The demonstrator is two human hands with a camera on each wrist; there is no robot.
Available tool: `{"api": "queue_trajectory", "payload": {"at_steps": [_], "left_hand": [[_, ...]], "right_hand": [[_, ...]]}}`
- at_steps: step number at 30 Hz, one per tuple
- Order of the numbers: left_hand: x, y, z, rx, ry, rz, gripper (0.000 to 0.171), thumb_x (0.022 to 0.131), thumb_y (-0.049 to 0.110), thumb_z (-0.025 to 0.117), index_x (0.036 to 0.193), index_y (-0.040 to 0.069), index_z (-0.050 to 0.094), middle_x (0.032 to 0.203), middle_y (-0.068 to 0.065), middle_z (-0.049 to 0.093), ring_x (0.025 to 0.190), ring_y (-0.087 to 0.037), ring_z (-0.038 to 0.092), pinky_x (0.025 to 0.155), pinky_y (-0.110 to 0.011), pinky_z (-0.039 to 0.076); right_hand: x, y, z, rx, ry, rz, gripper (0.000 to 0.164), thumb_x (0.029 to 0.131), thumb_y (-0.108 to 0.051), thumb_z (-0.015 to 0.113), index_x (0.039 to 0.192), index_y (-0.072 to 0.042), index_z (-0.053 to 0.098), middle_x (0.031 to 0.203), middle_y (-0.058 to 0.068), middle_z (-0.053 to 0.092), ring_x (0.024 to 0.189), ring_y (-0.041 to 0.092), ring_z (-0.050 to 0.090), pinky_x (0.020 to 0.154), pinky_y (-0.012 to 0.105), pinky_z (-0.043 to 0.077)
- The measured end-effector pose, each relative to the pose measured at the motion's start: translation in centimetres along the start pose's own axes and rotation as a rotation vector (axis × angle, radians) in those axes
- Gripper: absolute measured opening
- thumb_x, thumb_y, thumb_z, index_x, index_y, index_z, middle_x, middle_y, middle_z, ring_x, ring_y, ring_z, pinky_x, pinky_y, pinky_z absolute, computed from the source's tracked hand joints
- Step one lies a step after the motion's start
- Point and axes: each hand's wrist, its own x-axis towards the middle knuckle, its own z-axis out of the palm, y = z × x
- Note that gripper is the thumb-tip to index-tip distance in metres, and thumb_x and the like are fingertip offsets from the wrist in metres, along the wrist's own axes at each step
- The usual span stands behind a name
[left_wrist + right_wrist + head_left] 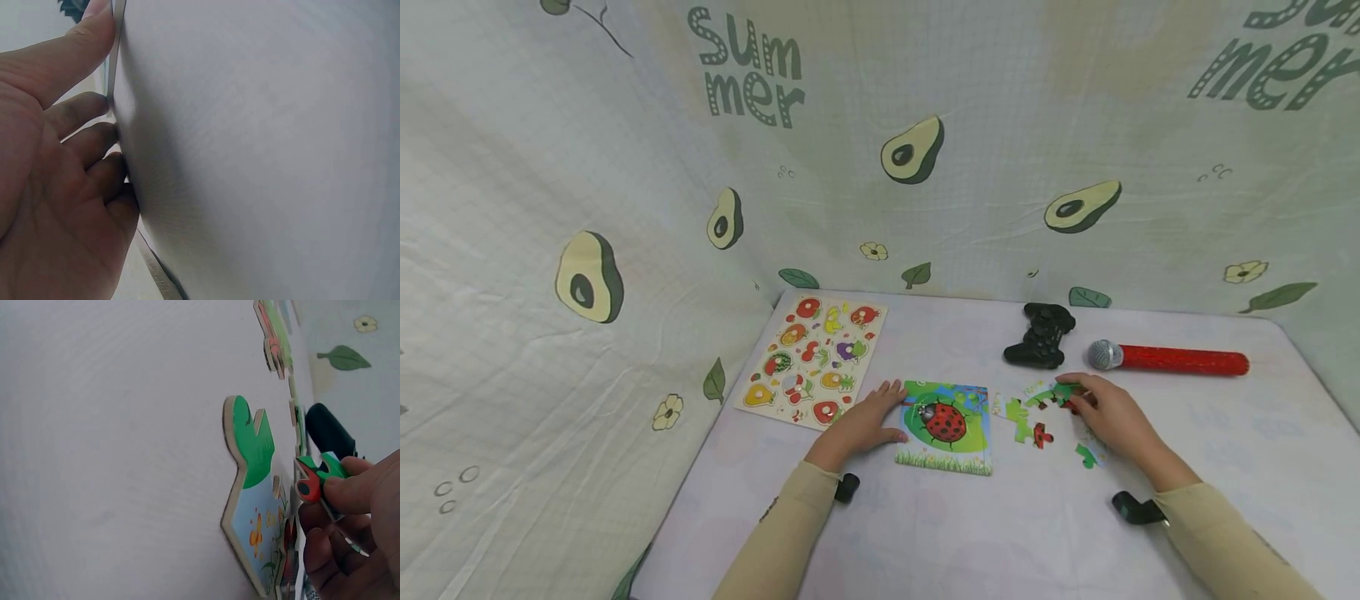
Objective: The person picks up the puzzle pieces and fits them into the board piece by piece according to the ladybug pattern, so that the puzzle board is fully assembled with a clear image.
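A square ladybug picture board [946, 425] lies flat on the table in front of me. Resting at its left edge, my left hand [867, 421] touches it with spread, relaxed fingers. To the right of the board, my right hand [1112, 414] pinches a red, green and black jigsaw piece [312, 481] between thumb and fingers. Loose pieces lie around that hand: a light green one [1021, 417], a red one [1042, 435], and a green and blue one [253, 450] seen large in the right wrist view. Part of the pile is hidden behind my right fingers.
A fruit picture board [812, 358] lies at the left, beyond my left hand. Behind the pieces are a black game controller [1041, 336] and a red microphone [1172, 358] with a silver head. Avocado-print cloth [985, 233] hangs along the back.
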Motion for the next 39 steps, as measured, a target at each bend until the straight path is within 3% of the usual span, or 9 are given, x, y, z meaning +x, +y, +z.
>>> {"api": "queue_trajectory", "payload": {"at_steps": [4,11,17,22,27,39], "left_hand": [[0.0,-0.1,0.1,-0.005,-0.004,-0.002,0.083,0.092,0.04,0.074,0.16,0.015,0.034,0.169,-0.005,0.02,0.156,-0.026,0.012,0.125,-0.046,0.021],[0.1,-0.1,0.0,-0.001,-0.005,-0.006,0.082,0.092,0.041,0.073,0.16,0.016,0.034,0.169,-0.004,0.02,0.156,-0.025,0.012,0.125,-0.045,0.021],[0.1,-0.2,0.0,0.0,-0.005,-0.005,0.083,0.092,0.041,0.074,0.16,0.015,0.035,0.169,-0.006,0.02,0.156,-0.027,0.013,0.124,-0.047,0.022],[0.0,-0.1,0.0,0.0,-0.008,-0.012,0.083,0.092,0.041,0.074,0.16,0.016,0.035,0.169,-0.005,0.02,0.156,-0.026,0.013,0.124,-0.046,0.021],[0.0,0.0,0.0,-0.008,-0.005,-0.012,0.082,0.092,0.04,0.074,0.16,0.017,0.035,0.169,-0.005,0.02,0.156,-0.027,0.013,0.124,-0.047,0.022],[0.0,-0.1,0.0,-0.01,0.001,0.001,0.082,0.092,0.041,0.074,0.16,0.015,0.036,0.169,-0.006,0.021,0.155,-0.03,0.015,0.124,-0.049,0.023]], "right_hand": [[-0.1,-0.1,0.1,0.008,0.02,0.004,0.04,0.098,-0.004,0.064,0.137,-0.007,0.058,0.098,0.008,0.068,0.081,0.021,0.06,0.071,0.039,0.052],[-0.2,-0.4,0.1,0.064,0.06,0.018,0.035,0.099,-0.007,0.065,0.132,-0.007,0.056,0.099,0.01,0.071,0.078,0.018,0.062,0.062,0.027,0.05],[-0.2,-0.8,0.2,0.075,0.073,-0.035,0.035,0.099,-0.006,0.063,0.134,-0.01,0.058,0.098,0.006,0.071,0.081,0.018,0.062,0.064,0.026,0.051],[-0.1,-1.2,0.5,0.08,0.057,-0.046,0.039,0.101,-0.007,0.06,0.139,-0.013,0.059,0.103,0.005,0.068,0.082,0.017,0.062,0.067,0.027,0.052],[0.0,-1.8,0.9,0.127,0.034,-0.04,0.041,0.103,-0.007,0.057,0.143,-0.013,0.054,0.102,0.006,0.065,0.074,0.013,0.059,0.061,0.025,0.048],[0.3,-3.4,2.4,0.158,0.031,-0.122,0.043,0.097,-0.001,0.063,0.138,-0.013,0.061,0.1,0.006,0.067,0.077,0.012,0.055,0.062,0.024,0.048]]}}
